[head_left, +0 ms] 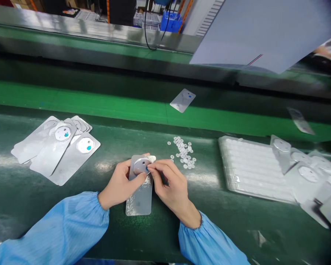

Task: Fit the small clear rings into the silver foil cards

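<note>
A flat silver plate (139, 200) with rounded corners lies in front of me, its top end carrying a rounded recess with a dark hole and a blue spot. My left hand (124, 186) grips this plate from the left, thumb across its face. The fingers of my right hand (169, 184) are pinched together at the recess's right side, by the blue spot; whatever is between the fingertips is too small and hidden to name. Just beyond my right hand lies a scattered group of small translucent round discs (185, 156).
Similar silver plates (63, 169) overlap in a pile at left. On the right, a clear ribbed plastic tray (253, 169) stands beside more plates (309, 173). A single plate (182, 100) lies on the green strip (113, 105) behind. A white sheet (253, 33) overhangs the upper right.
</note>
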Action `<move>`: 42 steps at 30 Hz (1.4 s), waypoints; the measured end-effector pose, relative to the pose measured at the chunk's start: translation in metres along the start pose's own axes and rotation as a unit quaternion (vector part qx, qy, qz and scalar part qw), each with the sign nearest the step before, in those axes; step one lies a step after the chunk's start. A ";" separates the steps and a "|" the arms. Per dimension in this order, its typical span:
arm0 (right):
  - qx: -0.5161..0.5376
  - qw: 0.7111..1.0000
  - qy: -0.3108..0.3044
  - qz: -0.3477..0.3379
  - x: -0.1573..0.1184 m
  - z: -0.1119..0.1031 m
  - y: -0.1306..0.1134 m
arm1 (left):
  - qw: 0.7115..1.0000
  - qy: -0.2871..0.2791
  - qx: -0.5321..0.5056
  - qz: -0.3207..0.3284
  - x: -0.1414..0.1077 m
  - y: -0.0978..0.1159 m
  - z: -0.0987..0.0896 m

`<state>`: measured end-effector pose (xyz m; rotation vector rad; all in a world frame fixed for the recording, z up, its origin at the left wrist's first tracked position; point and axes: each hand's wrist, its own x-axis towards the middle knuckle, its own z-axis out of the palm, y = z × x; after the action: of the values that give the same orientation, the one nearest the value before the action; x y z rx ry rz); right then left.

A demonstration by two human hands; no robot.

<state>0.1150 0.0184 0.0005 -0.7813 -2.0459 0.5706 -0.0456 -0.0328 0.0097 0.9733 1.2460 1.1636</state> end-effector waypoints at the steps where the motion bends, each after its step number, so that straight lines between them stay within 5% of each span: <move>1: 0.000 1.000 -0.001 0.000 0.000 0.000 0.000 | 1.000 0.000 -0.003 -0.003 0.000 0.000 0.000; 15: -0.007 1.000 0.015 -0.006 -0.003 0.000 -0.003 | 0.996 0.006 -0.080 -0.032 0.001 0.000 -0.001; 42: 0.036 0.997 0.030 0.062 -0.001 0.001 -0.005 | 0.999 0.001 -0.034 -0.019 0.000 0.003 0.000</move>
<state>0.1129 0.0138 0.0030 -0.8773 -1.9211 0.6786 -0.0458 -0.0328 0.0125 0.8944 1.2137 1.1706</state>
